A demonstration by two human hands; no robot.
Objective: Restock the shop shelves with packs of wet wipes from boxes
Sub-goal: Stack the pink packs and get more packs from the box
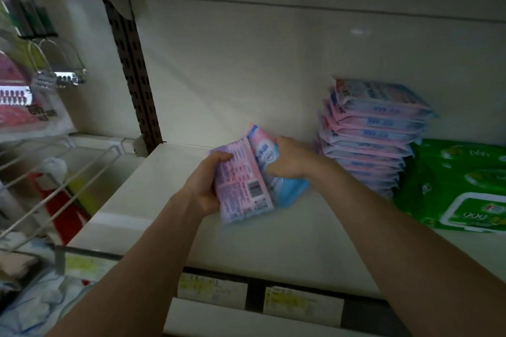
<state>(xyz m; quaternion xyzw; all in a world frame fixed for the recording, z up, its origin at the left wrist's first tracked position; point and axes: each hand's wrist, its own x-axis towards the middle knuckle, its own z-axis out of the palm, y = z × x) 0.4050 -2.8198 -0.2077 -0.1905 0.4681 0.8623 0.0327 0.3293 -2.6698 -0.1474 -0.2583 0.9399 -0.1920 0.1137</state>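
Both my hands hold pink-and-blue wet wipe packs (243, 180) just above the white shelf (153, 189). My left hand (204, 183) grips the left edge of a pack whose printed back with a barcode faces me. My right hand (291, 157) grips the top and right side of a pack behind it, whose front shows. The packs stand tilted on their lower edge, close to the shelf surface. To their right a tall stack of the same pink-and-blue packs (372, 134) leans against the back wall.
Green wet wipe packs (460, 186) lie right of the stack. Price labels (302, 305) run along the shelf's front edge. A brown perforated upright (134, 74) divides off the left bay, where wire racks (60, 172) and hanging packaged goods (24, 101) sit.
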